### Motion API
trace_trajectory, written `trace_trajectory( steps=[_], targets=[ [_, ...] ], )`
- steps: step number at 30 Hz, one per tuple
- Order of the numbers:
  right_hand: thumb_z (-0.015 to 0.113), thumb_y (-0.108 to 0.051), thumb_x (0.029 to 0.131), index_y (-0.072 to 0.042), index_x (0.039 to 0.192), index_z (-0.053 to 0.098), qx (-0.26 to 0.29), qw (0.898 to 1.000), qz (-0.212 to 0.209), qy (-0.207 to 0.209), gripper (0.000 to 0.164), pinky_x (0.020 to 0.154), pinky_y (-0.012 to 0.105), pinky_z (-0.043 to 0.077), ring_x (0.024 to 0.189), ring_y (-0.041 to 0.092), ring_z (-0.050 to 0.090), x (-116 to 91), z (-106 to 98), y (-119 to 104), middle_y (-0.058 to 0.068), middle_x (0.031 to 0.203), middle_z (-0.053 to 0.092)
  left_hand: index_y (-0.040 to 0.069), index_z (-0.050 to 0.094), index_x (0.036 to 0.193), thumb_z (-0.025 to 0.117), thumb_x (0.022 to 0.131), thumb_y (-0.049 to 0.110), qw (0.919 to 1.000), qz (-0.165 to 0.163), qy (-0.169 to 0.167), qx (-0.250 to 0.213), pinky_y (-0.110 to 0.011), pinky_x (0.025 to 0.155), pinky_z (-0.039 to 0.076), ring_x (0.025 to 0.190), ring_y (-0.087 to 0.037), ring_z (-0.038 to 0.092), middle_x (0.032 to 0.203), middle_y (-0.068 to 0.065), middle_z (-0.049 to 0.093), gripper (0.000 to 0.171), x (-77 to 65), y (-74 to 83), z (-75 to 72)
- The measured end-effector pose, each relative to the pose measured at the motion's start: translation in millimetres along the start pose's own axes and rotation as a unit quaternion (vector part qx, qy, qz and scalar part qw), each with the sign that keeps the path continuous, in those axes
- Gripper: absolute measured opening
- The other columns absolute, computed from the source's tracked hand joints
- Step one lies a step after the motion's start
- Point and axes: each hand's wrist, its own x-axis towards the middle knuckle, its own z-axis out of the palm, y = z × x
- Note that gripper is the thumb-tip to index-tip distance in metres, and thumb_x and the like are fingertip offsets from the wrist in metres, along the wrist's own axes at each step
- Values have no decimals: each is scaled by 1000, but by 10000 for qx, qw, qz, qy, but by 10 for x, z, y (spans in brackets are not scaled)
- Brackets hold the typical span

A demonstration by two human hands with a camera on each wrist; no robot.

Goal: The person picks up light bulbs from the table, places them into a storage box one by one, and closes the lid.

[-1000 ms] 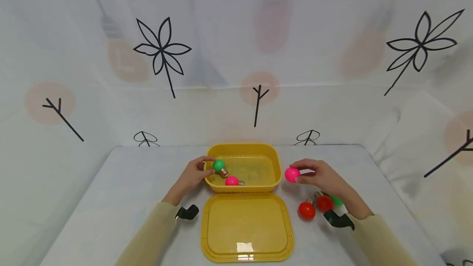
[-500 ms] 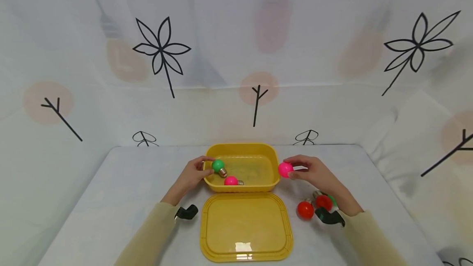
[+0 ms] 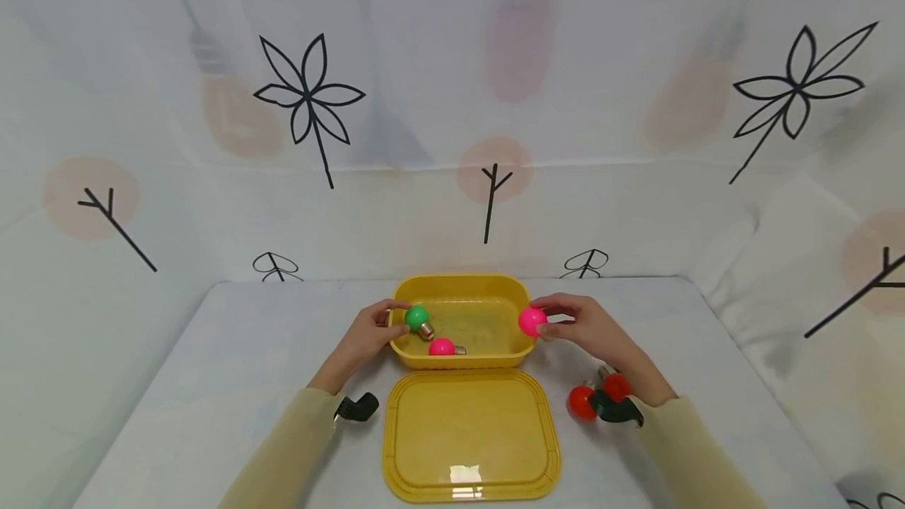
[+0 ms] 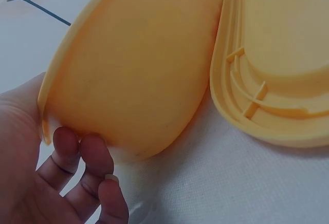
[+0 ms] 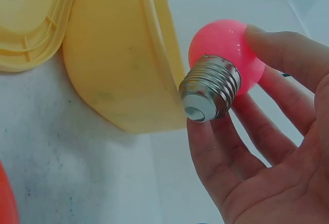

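Note:
A pink light bulb (image 3: pixel 532 321) is pinched between the thumb and fingers of my right hand (image 3: pixel 581 328), over the right rim of the yellow plastic box (image 3: pixel 488 324). The right wrist view shows its silver screw base (image 5: pixel 213 85) pointing towards the camera. My left hand (image 3: pixel 369 334) grips the box's left rim, and in the left wrist view its fingers (image 4: pixel 95 154) curl against the outer wall. Inside the box, a green bulb (image 3: pixel 416 316) lies by the left wall and another pink bulb (image 3: pixel 441 346) by the front wall.
In front of the box lies a yellow lid (image 3: pixel 470 422). To its right, a red bulb (image 3: pixel 581 404) and a second red bulb (image 3: pixel 618 386) rest on the white table (image 3: pixel 233 383), partly covered by the right wrist's dark strap. A patterned white cloth (image 3: pixel 396 210) hangs behind.
My right hand has moved left with the pink bulb, from beside the box to over its right rim. The left hand stays on the left rim.

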Motion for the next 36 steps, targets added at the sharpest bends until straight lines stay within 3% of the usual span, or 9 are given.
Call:
trace_trajectory(
  steps=[12,24,36],
  targets=[
    [74,-21,91,-11,127,66,9,9998,-136,-107,39,88,40,54,114,31,60,108,35,-85,6,123,66,15,67,123,74,88,10,10000,19,-22,-25,-25,58,39,68,-20,43,77,-5,40,36,-21,31,-6],
    [70,-14,91,-5,127,65,244,9986,-216,-412,37,83,34,55,111,33,61,214,68,-130,12,123,65,16,68,122,75,88,10,10000,58,-22,13,-25,57,38,67,-20,44,76,-5,42,36,-9,8,3],
    [68,-19,94,-7,129,64,554,9973,3,-484,37,82,40,54,101,29,64,439,121,-99,12,118,67,16,68,121,75,87,10,9999,124,-16,27,-25,56,38,65,-20,43,74,-5,42,35,-6,3,-6]
  ],
)
